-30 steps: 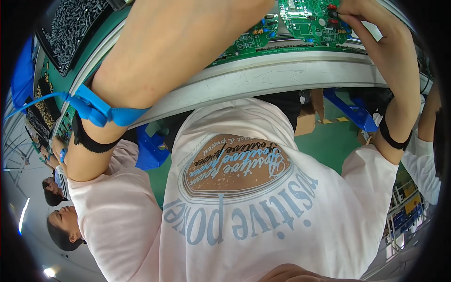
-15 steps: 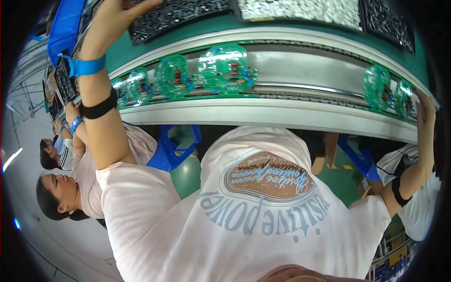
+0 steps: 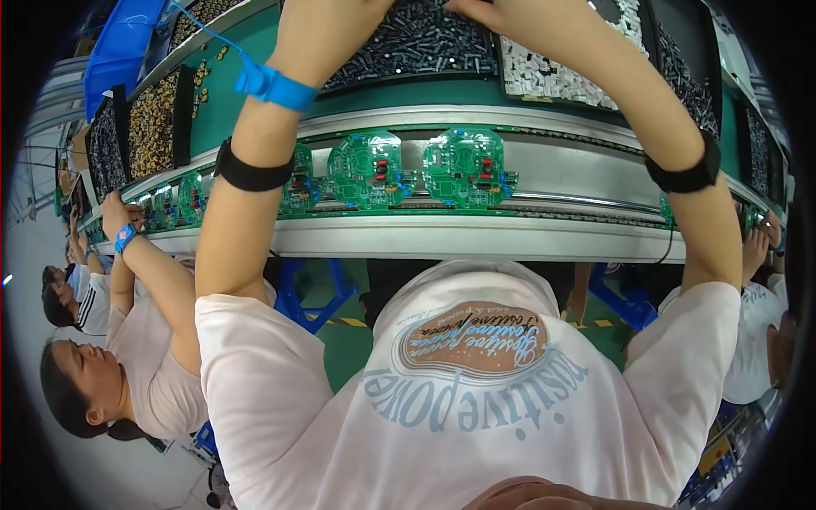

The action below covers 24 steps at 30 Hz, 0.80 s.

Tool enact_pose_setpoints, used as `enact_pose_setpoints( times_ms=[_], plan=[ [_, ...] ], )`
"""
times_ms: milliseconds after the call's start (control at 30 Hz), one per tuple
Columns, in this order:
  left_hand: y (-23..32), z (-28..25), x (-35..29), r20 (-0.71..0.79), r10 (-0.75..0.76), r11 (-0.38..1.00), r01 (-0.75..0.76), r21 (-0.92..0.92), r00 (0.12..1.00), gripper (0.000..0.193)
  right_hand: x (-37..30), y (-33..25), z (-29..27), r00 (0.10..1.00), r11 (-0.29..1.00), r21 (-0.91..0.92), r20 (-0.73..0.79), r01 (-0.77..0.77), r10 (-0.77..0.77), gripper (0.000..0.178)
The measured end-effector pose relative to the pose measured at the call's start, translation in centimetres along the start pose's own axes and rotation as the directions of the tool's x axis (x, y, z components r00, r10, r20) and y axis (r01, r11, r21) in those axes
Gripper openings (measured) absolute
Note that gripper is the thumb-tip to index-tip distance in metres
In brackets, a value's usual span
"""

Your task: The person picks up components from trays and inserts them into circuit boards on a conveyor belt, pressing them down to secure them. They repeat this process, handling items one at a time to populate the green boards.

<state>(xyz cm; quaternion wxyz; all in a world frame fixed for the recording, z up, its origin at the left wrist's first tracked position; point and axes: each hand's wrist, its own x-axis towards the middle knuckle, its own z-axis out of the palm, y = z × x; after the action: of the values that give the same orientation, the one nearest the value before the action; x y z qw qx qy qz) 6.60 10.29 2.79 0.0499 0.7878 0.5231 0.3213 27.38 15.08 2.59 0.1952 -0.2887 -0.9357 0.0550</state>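
My left hand (image 3: 338, 19) reaches over the far side of the bench, above a heap of small black parts (image 3: 416, 53). The upper edge of the view cuts off its fingers. A blue strap (image 3: 279, 88) with a cord circles that wrist. Across from it, my right hand (image 3: 523, 15) hovers between the black parts and a heap of small white parts (image 3: 544, 75). Its thumb points left; the other fingers lie outside the view. Nearer to me, green circuit boards (image 3: 464, 166) with red and blue components stand in a row on the conveyor (image 3: 476, 238), touched by neither hand.
Brown-yellow parts (image 3: 153, 119) fill a tray at the left, with some loose on the green bench top (image 3: 223, 93). A blue bin (image 3: 123, 42) stands behind. Co-workers sit on both sides; one person's hand (image 3: 115, 212) is at the conveyor's left.
My right hand has come from the far right of the conveyor to the part heaps. My left hand has moved right, toward the black parts. The nearest boards appear further right.
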Motion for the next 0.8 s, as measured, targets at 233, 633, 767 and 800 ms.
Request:
enact_pose_setpoints(
  times_ms=[233, 633, 767, 800],
  plan=[
    [1.3, -2.4, -3.0, 0.013, -0.142, 0.98, 0.143, -0.142, 0.99, 0.011, 1.3, 0.5, 2.6, 0.992, 0.983, -0.139, 0.0, 0.123, -0.124, 0.011],
    [2.3, -2.2, -11.5, 0.623, -0.257, 0.877, 0.449, -0.17, 0.739, 0.013, -1.5, -2.1, -1.6, 0.986, 0.991, 0.114, -0.16, 0.066, -0.047, 0.012],
    [2.7, -1.2, -12.1, 0.602, -0.248, 0.845, 0.473, -0.248, 0.759, 0.014, -5.7, -2.6, -4.5, 0.977, 0.828, 0.518, 0.091, -0.213, 0.194, 0.013],
    [2.9, -1.0, -12.0, 0.594, -0.239, 0.847, 0.464, -0.26, 0.768, 0.014, -7.5, -1.4, -4.2, 0.957, 0.693, 0.661, 0.171, -0.288, 0.234, 0.014]
  ],
)
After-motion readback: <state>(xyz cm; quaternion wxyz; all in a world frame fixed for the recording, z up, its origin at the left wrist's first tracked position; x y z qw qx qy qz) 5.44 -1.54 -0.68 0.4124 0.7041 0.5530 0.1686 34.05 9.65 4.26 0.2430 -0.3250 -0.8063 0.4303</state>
